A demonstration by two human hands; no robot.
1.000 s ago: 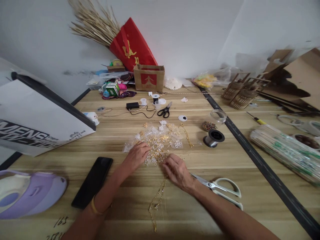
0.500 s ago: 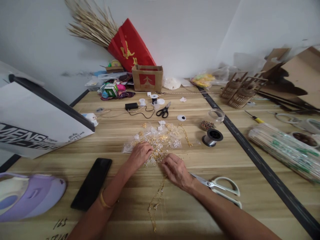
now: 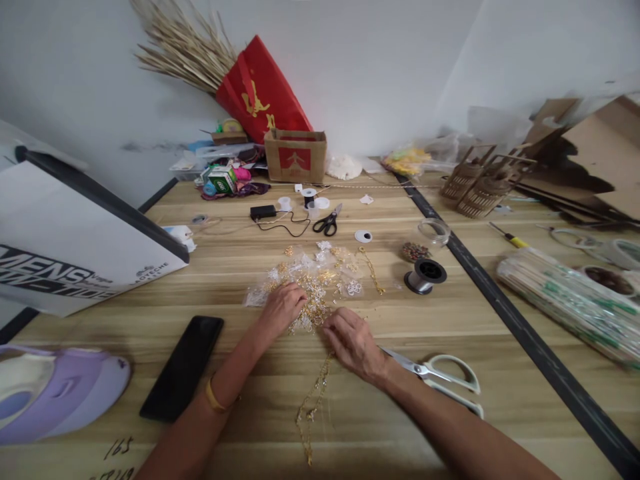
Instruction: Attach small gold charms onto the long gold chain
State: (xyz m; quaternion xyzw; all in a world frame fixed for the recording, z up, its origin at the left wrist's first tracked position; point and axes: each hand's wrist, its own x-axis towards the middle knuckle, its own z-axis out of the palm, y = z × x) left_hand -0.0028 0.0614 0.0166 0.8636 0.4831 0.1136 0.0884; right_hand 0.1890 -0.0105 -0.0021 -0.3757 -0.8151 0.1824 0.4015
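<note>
My left hand (image 3: 285, 304) rests at the left side of a pile of gold and clear beads and small findings (image 3: 315, 295). Its fingers are curled together over the pile, and whatever they pinch is too small to make out. Just right of and nearer than the pile, my right hand (image 3: 354, 341) is closed, thumb and fingers pressed together. A thin gold chain (image 3: 301, 420) with small clear pieces runs from under its fingers toward me in a loop on the table. The chain's upper end is hidden by the fingers.
White-handled scissors (image 3: 453, 377) lie beside my right wrist, a black phone (image 3: 183, 370) left of my left forearm. A wire spool (image 3: 425, 275) and a jar of beads (image 3: 417, 250) are to the right. Black scissors (image 3: 326, 225) and another gold chain (image 3: 370, 270) lie beyond the pile.
My left forearm has shifted slightly to the right, its fingers staying at the pile. My right hand and the gold chain show almost no movement.
</note>
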